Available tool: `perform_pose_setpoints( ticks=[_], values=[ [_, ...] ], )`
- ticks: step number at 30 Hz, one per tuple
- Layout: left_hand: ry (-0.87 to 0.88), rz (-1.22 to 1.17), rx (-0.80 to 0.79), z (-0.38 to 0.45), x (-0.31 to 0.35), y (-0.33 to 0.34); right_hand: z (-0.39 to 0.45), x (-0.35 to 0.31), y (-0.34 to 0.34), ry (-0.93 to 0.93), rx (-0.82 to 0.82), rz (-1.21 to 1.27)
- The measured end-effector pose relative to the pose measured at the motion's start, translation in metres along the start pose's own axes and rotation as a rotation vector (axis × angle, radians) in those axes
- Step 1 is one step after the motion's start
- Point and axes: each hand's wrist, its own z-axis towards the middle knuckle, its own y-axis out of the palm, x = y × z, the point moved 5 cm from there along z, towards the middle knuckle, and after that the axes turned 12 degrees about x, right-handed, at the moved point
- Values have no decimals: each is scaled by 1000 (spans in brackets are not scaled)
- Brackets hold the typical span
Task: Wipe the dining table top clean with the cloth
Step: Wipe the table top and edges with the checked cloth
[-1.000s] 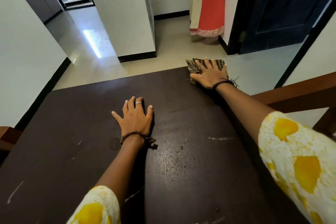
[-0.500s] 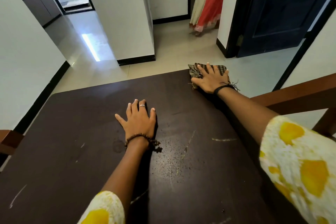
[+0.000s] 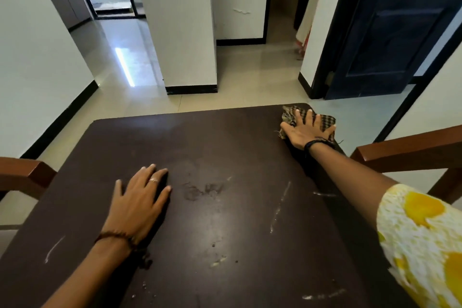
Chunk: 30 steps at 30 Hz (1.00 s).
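Tabletop point(image 3: 245, 207), dark brown and broad, fills far more of the view than it did a second ago; its whole far edge and left far corner now show, so the person seems to have straightened or drawn back. Much of it still looks dirty: pale streaks, a dried smudge near the middle and specks toward the near edge. Wooden chairs point(image 3: 410, 150) stand at either side. The left hand point(image 3: 140, 202) has shifted leftward along the top and lies flat, fingers spread, as a brace. The right hand point(image 3: 306, 130) stays at the far right corner, fingers splayed and pressing down on the checked cloth point(image 3: 325, 121), which sits bunched right at the edge. My guess is that the corner is done and the long pull back through the streaks comes next.
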Motion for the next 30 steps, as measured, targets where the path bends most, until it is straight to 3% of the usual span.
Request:
perform_pose_setpoints(
  ticks=[5, 9, 16, 20, 24, 30],
  values=[
    [-256, 32, -28, -31, -80, -18, -20, -62, 5, 51, -24, 21],
    [-274, 33, 2, -35, -81, -17, -42, -128, 12, 7, -44, 20],
    [-258, 80, 28, -34, -88, -4, -113, -309, 41, -367, -63, 41],
    [-528, 35, 144, -40, -108, -10, -158, -395, 53, -549, -108, 71],
    [-712, -135, 257, -47, -125, -19, -185, -432, 58, -648, -142, 65],
    [-876, -252, 383, -54, -132, -33, -205, -431, 62, -814, -160, 35]
  ],
)
